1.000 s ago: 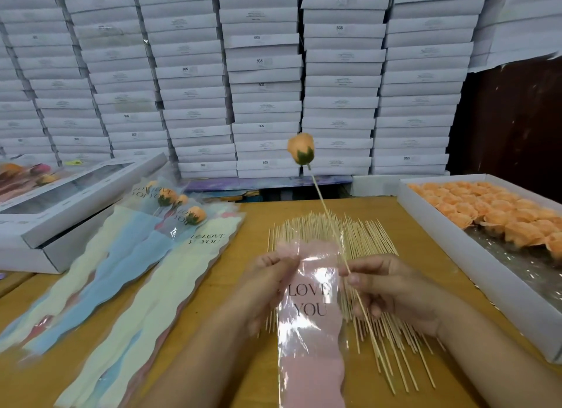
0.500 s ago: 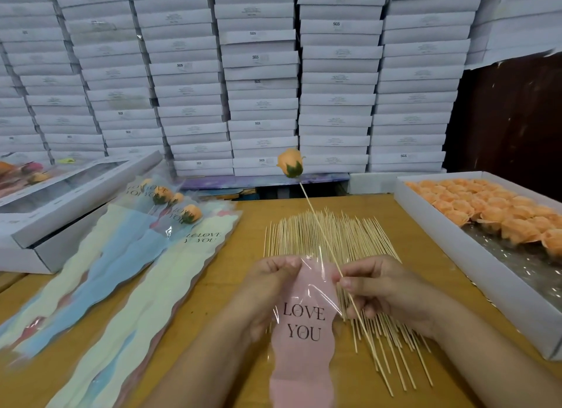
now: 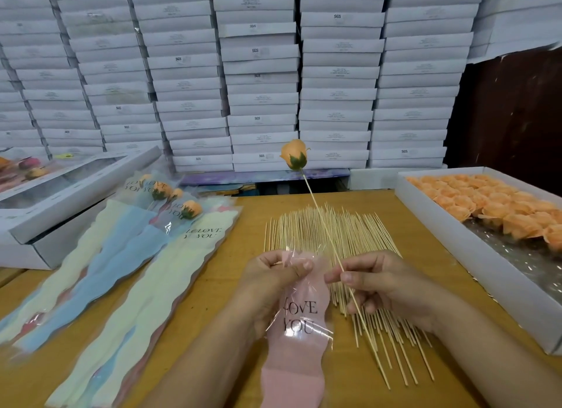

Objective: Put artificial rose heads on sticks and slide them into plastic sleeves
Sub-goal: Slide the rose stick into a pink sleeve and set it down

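low in the frame's centre, the left hand (image 3: 273, 274) pinches the top edge of a pink "love you" plastic sleeve (image 3: 299, 319). the right hand (image 3: 377, 281) pinches a wooden stick (image 3: 322, 217) topped by an orange rose head (image 3: 293, 158) at mid-frame, above a pile of sticks (image 3: 349, 234) on the table (image 3: 231, 274).

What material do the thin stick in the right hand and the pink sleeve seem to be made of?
Thin pale stick: apparently bamboo or wood, matte and straw-coloured like the skewers beneath.
Pink sleeve printed "LOVE YOU": glossy clear plastic film with highlights and creases, over a matte pink layer, possibly paper.
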Motion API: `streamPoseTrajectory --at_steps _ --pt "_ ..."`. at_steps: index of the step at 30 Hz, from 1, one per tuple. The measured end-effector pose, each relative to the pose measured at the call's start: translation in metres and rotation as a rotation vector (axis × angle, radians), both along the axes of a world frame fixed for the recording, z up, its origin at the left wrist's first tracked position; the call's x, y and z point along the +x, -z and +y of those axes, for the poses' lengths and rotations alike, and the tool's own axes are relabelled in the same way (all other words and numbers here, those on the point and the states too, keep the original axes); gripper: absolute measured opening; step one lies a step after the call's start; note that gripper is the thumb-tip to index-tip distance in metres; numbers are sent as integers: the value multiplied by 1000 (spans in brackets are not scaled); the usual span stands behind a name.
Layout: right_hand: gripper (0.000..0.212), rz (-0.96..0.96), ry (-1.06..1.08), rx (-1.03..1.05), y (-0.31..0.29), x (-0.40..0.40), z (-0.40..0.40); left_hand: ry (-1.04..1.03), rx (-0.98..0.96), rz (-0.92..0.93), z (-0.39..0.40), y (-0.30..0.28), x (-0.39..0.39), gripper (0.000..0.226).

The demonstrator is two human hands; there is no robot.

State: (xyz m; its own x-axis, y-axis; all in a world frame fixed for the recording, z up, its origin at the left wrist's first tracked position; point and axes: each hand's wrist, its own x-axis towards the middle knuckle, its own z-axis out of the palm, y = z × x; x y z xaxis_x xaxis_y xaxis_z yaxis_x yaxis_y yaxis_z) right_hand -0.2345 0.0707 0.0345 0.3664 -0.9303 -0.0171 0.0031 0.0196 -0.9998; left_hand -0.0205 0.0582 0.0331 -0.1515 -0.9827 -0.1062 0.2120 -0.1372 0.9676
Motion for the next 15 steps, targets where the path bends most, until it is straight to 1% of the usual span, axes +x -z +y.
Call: streamPoseTrajectory --at_steps 1,3,5,9,11,15 --pt "25 -1 0 0 0 -1 0 3 4 -6 1 -1 0 49" --pt "27 1 17 3 0 -3 -1 5 6 -14 2 -3 -1 52" --pt "33 1 63 9 -3 -7 -2 9 16 -2 4 -4 -2 49" --pt "41 -22 237 -34 -25 -15 -6 15 44 2 6 -6 -1 40" --pt "35 -54 342 -90 -46 -17 -11 43 40 -12 6 -5 -1 43" --pt "11 -162 516 -204 -91 -13 -24 97 41 -25 8 -4 -3 61"
